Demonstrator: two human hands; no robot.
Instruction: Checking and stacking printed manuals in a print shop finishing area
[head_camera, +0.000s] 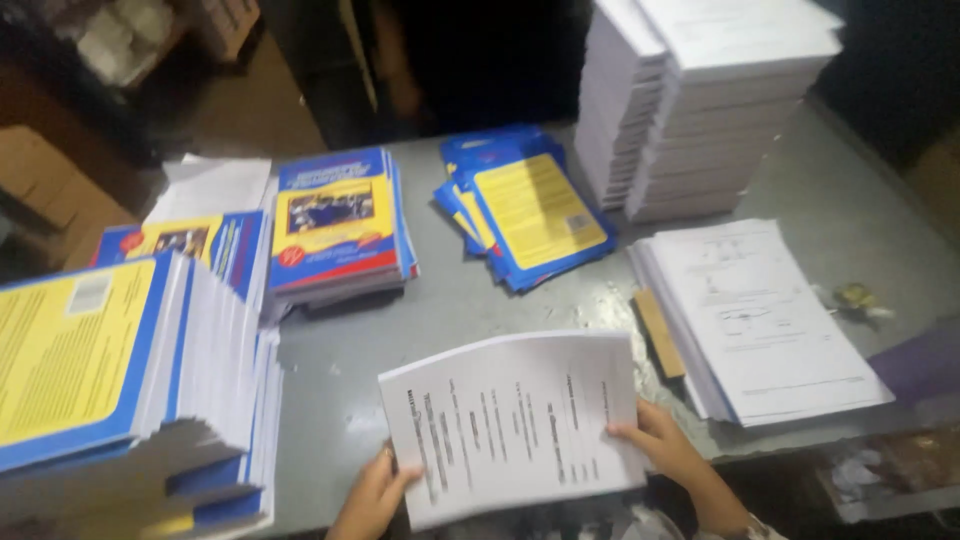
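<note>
Both hands hold a bundle of printed white pages (510, 425) at the near edge of the grey counter (480, 310). Left hand (372, 495) grips the bundle's lower left corner, fingers closed on it; right hand (665, 445) pinches the right edge, thumb on top. Right of it lies a loose pile of white sheets (760, 320). Behind: fanned blue-yellow covers (530, 210), a stack of blue books (335, 225), tall white paper stacks (700, 100). Far left, a high book stack (110, 380).
</note>
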